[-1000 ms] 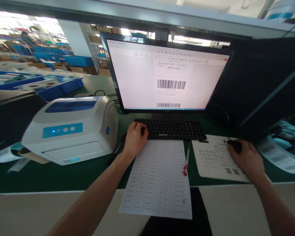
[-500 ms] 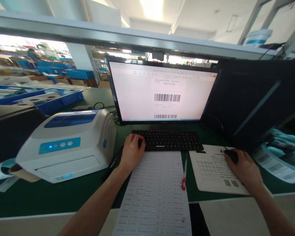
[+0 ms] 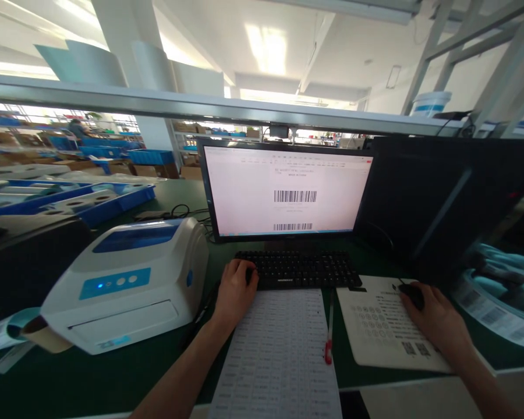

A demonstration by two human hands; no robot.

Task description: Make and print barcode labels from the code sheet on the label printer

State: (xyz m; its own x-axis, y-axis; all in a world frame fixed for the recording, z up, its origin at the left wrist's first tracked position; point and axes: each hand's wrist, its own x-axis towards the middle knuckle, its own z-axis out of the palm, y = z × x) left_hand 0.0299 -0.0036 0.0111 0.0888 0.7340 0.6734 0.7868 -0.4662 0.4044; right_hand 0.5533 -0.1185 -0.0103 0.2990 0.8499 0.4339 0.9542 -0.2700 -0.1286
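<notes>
My left hand (image 3: 236,289) rests on the left end of a black keyboard (image 3: 305,269). Its fingers are bent and partly hidden, with the thumb apart from them and nothing held. Over on the right, my right hand (image 3: 439,308) is wrapped round a black computer mouse (image 3: 413,295) on a pale printed mouse pad (image 3: 371,343). Behind the keyboard a monitor (image 3: 244,192) displays barcodes on a white page. A printed list (image 3: 283,349) lies in front of the keyboard, and a pen with a red end (image 3: 329,351) lies at its right edge.
A white label printer (image 3: 117,308) with a lit blue light stands on the left. Past it is a blue tray (image 3: 126,202) with rolls. At the right lies a coil of labels (image 3: 498,314) beside a dark panel (image 3: 428,192). A shelf (image 3: 227,113) crosses above the monitor.
The view has tilted upward, so the desk things sit lower in the picture. Both hands keep their places on the keyboard and mouse. The screen still displays the barcodes.
</notes>
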